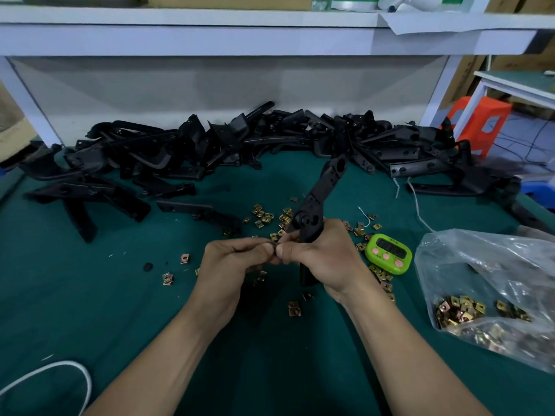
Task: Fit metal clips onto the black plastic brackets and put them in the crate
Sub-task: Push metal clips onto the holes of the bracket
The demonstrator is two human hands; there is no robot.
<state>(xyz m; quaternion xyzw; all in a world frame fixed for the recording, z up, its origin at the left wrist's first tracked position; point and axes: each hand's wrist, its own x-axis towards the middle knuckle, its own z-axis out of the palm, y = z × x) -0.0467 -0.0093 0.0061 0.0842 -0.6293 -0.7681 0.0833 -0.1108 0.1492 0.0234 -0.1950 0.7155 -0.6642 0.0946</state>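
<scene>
Grip of right hand [319, 261] around angular matte-black bracket [319, 198], left hand [229, 261] in fingertip pinch on brassy clip [274, 245]

Bare green mat [99, 310] lies at front left, open out to the white cord [81, 373] at the near edge. The far side is blocked edge to edge by a pile of brackets [210, 145] under a low shelf [180, 40]. Stray brackets [87, 199] jut out at mid left. The right side is crowded: a plastic bag [495, 280], and a timer [388, 254] just beside the right hand [324, 259]. In the middle, scattered clips [265, 216] lie around the left hand [234, 259], and the held bracket [321, 190] tilts up.
</scene>
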